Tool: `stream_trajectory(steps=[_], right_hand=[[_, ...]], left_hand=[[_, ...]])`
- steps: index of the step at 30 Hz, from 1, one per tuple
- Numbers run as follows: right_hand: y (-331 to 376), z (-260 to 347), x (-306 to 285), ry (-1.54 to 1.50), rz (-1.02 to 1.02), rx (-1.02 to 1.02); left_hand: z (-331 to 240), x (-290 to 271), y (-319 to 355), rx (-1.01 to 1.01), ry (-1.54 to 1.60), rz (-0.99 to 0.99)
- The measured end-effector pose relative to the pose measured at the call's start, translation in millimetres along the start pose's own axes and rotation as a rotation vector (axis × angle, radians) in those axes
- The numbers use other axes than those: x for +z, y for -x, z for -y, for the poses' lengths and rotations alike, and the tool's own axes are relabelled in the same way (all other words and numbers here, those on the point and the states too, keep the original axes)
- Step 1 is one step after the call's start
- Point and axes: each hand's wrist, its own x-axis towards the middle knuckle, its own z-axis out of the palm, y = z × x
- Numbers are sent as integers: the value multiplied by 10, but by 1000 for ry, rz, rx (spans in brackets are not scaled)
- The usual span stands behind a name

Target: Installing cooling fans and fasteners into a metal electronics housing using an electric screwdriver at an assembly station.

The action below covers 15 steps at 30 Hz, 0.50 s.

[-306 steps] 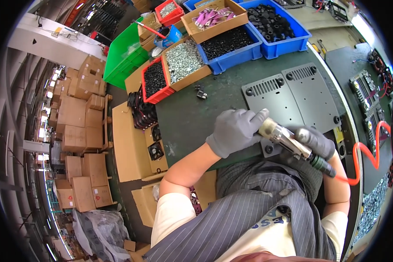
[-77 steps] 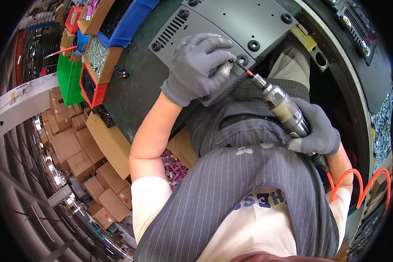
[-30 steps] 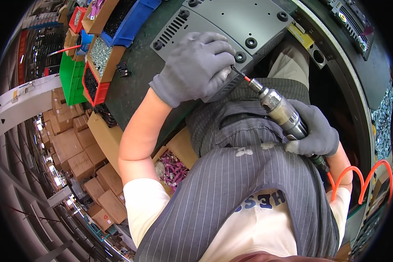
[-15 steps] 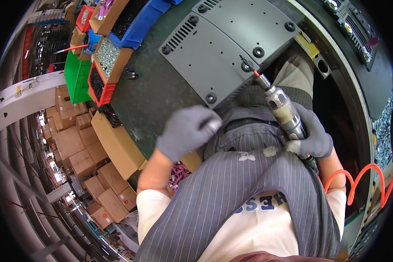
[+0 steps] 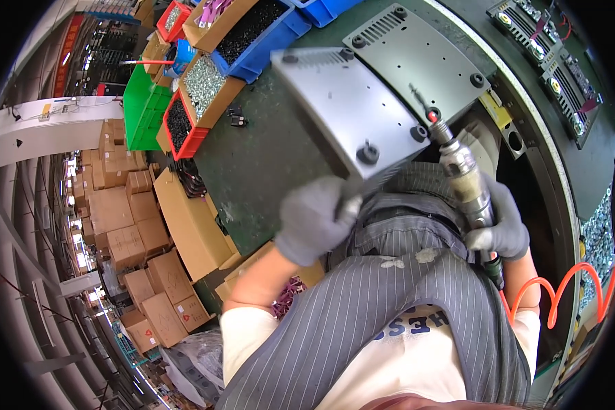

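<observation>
In my gloved right hand [image 5: 502, 219] is a pneumatic screwdriver [image 5: 468, 178], its bit angled up and away to the left. An orange coiled air hose [image 5: 560, 290] shows beside that forearm. The grey metal housing [image 5: 355, 109] on the left is tilted and smeared by motion, with round black feet on its upper face. My gloved left hand [image 5: 318, 219] is closed at its near left corner, fingertips partly hidden there. A second grey housing [image 5: 420, 58] lies flat beside it, to the right. The bit crosses the gap near both housings.
Bins of black screws [image 5: 249, 31] and silver screws [image 5: 205, 85] stand at the far left, near a red bin [image 5: 181, 130]. A small black part [image 5: 236, 117] lies on the dark green bench [image 5: 253, 157]. Circuit boards [image 5: 567, 89] sit at right. An open carton [image 5: 191, 219] is at left.
The left housing has lifted and tilted away from the second one. My left hand has moved right to its corner. The screwdriver has shifted slightly right with my right hand.
</observation>
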Motion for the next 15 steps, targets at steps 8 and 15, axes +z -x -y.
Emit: stream_trajectory(steps=[8,15], right_hand=[[112,208,-26,47,-31,-30],[-18,358,31,175,94,90]], left_hand=[[50,-481,-969,94,-139,180],[47,-416,-1236,23,-65,292]])
